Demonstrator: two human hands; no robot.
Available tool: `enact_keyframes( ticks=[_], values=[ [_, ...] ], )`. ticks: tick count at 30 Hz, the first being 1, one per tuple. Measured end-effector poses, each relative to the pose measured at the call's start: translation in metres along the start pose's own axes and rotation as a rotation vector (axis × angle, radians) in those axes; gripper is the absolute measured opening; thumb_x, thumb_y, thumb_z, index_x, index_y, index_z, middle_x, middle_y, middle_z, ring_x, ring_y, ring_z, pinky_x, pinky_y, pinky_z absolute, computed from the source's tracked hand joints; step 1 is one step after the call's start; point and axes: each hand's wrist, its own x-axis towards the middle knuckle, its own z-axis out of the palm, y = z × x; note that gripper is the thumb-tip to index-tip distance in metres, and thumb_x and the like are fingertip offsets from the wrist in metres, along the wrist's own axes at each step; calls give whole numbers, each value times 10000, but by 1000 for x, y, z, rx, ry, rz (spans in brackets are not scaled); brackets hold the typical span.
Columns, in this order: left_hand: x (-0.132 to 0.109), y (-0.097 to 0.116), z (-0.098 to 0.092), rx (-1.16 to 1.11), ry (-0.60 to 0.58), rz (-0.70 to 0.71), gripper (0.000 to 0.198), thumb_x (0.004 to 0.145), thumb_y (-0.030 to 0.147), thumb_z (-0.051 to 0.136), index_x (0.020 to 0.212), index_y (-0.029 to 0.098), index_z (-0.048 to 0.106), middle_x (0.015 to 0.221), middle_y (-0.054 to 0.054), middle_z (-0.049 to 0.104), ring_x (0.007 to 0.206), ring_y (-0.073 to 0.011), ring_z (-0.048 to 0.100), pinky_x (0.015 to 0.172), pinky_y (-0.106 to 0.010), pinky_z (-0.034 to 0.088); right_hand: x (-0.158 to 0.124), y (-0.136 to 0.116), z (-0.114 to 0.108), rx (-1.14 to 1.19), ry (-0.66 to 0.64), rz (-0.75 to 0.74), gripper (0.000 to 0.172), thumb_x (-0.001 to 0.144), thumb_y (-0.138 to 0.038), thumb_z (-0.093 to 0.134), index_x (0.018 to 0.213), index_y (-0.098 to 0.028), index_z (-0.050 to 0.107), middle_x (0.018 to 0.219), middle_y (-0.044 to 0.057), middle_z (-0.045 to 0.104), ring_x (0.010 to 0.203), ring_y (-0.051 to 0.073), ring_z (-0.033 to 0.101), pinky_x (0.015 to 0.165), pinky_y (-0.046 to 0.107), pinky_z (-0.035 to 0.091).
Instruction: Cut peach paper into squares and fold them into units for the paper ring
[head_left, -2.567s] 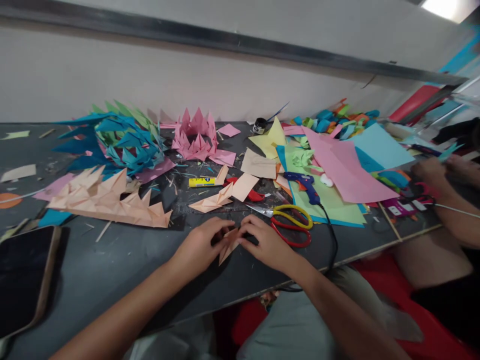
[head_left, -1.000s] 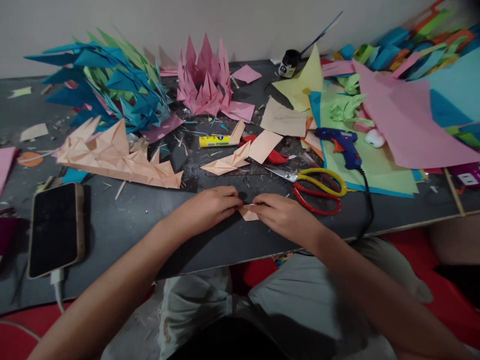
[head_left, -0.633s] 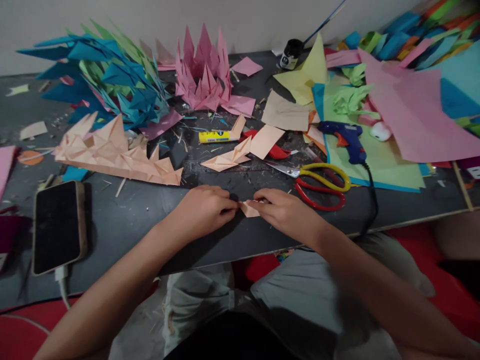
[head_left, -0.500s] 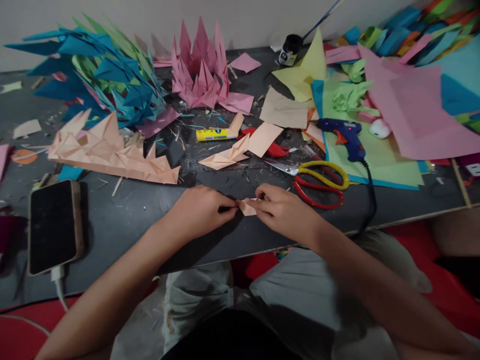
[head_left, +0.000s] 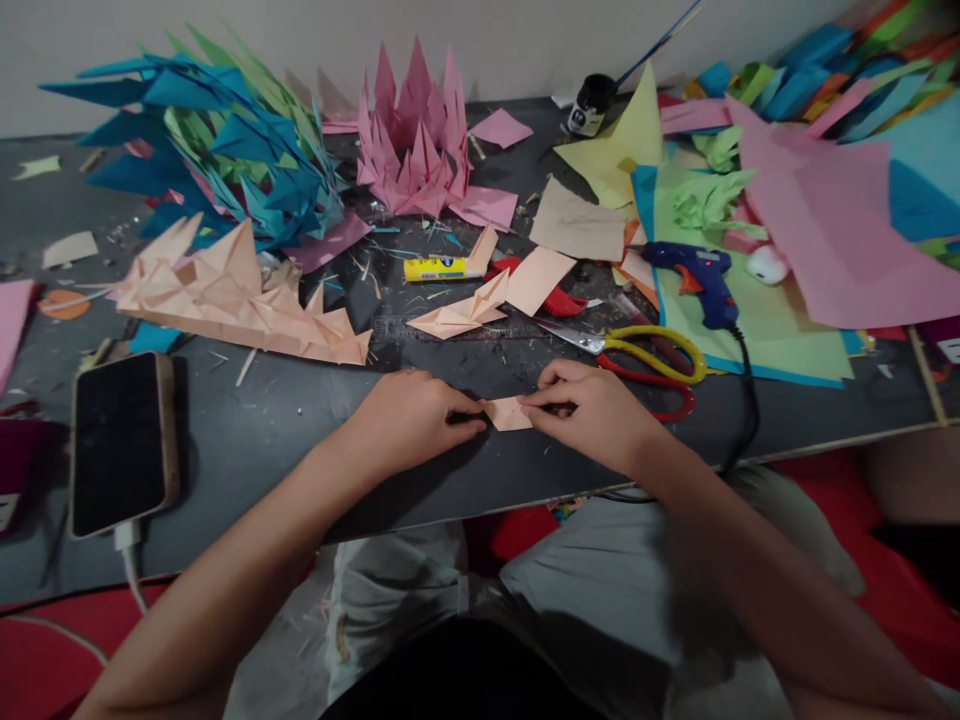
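Note:
A small folded piece of peach paper (head_left: 508, 414) lies near the table's front edge between my hands. My left hand (head_left: 409, 415) pinches its left corner between thumb and fingers. At its right end my right hand (head_left: 592, 408) grips the paper with closed fingertips, which hide that end. Just beyond are a folded peach paper point (head_left: 465, 312) and a flat peach paper piece (head_left: 540, 280). A long strip of joined peach paper points (head_left: 240, 305) rests to the left.
Scissors (head_left: 652, 352) and a blue glue gun (head_left: 697, 272) lie at right, near stacked coloured sheets (head_left: 817, 220). A yellow glue stick (head_left: 435, 268) is mid-table. Behind stand pink (head_left: 416, 150) and blue-green paper forms (head_left: 225, 140). A phone (head_left: 120, 440) charges at left.
My right hand has shifted slightly right along the small peach paper, so more of it shows. The left hand still pinches its left corner. The whole view has shifted a little.

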Motion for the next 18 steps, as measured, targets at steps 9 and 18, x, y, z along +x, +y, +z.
enact_keyframes(
  ticks=[9, 18],
  values=[
    [3, 9, 14, 122, 188, 149, 281, 837, 370, 497, 726, 167, 657, 581, -27, 629, 564, -158, 596, 530, -247, 389, -6, 6, 2, -137, -1, -326, 225, 791, -303, 601, 995, -210, 615, 915, 69, 562, 838, 180, 556, 712, 297, 486],
    [6, 3, 14, -170, 315, 169, 169, 843, 268, 513, 818, 167, 646, 826, -31, 639, 773, -142, 579, 706, -249, 449, 3, 13, 7, -231, 39, -462, 175, 865, -140, 452, 914, -153, 619, 876, 88, 649, 822, 183, 579, 726, 321, 501]
  ],
)
